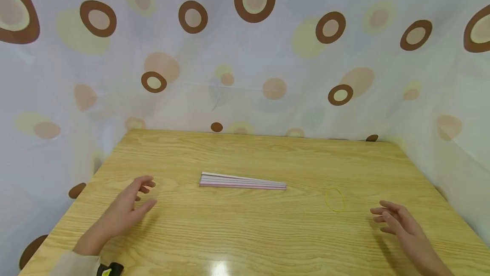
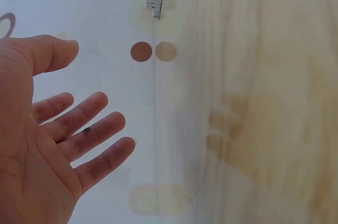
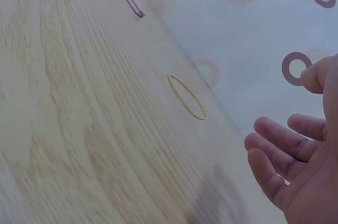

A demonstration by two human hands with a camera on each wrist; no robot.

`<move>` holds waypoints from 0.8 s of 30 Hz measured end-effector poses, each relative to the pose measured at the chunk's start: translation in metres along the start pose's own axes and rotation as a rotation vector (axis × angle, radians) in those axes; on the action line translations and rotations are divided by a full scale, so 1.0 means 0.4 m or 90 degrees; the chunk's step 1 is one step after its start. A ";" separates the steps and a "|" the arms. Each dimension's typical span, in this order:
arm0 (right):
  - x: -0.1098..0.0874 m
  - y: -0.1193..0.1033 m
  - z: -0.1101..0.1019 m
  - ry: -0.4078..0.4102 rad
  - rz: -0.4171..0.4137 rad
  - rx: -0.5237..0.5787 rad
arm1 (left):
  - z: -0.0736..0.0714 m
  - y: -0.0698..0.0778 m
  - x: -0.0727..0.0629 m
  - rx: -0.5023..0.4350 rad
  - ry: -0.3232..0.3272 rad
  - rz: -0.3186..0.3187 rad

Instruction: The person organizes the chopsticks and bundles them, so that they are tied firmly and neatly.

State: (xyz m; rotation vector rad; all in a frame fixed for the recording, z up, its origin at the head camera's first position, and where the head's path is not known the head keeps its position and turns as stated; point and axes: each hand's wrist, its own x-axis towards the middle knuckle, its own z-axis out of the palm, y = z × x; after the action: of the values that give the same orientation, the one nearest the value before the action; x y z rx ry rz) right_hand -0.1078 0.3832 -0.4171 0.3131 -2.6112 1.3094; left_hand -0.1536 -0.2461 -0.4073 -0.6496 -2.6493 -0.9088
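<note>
A small bundle of slim pink and white pencil-like sticks (image 1: 241, 181) lies on the table, fanned at its left end and drawn together at its right. Silvery ends (image 2: 153, 6) of these sticks show at the top of the left wrist view. Right of them, a thin yellow rubber band (image 1: 337, 211) rests in a loose oval. My left hand (image 1: 128, 212) hovers left of the sticks, fingers spread and nothing held. On the other side, my right hand (image 1: 407, 229) hangs to the right of the band, fingers loosely bent, palm bare.
The wooden table (image 1: 245, 233) runs back to a white curtain (image 1: 245, 55) printed with brown and beige circles, which also hangs at both sides. A black band (image 1: 111, 269) is on my left wrist below a light sleeve (image 1: 76, 263).
</note>
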 end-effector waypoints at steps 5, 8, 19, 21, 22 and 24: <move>-0.001 0.003 0.023 -0.002 -0.009 0.041 | 0.010 -0.004 0.006 -0.008 -0.014 0.000; 0.005 0.003 0.033 0.000 -0.020 0.050 | 0.009 0.000 0.023 -0.006 -0.020 0.005; 0.033 -0.010 0.056 -0.008 -0.034 0.067 | 0.004 0.014 0.057 -0.028 -0.059 -0.015; 0.038 -0.012 0.062 -0.014 -0.028 0.072 | 0.008 0.014 0.055 -0.031 -0.065 -0.020; 0.041 -0.013 0.065 -0.016 -0.022 0.073 | 0.011 0.014 0.056 -0.031 -0.065 -0.022; 0.047 -0.015 0.069 -0.018 -0.008 0.081 | 0.016 0.016 0.063 -0.030 -0.064 -0.022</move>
State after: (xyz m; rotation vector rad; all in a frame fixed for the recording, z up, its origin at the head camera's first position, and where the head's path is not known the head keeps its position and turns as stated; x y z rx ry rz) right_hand -0.1267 0.3556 -0.4236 0.3702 -2.5496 1.4818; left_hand -0.1728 -0.2295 -0.3994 -0.6784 -2.7429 -0.9751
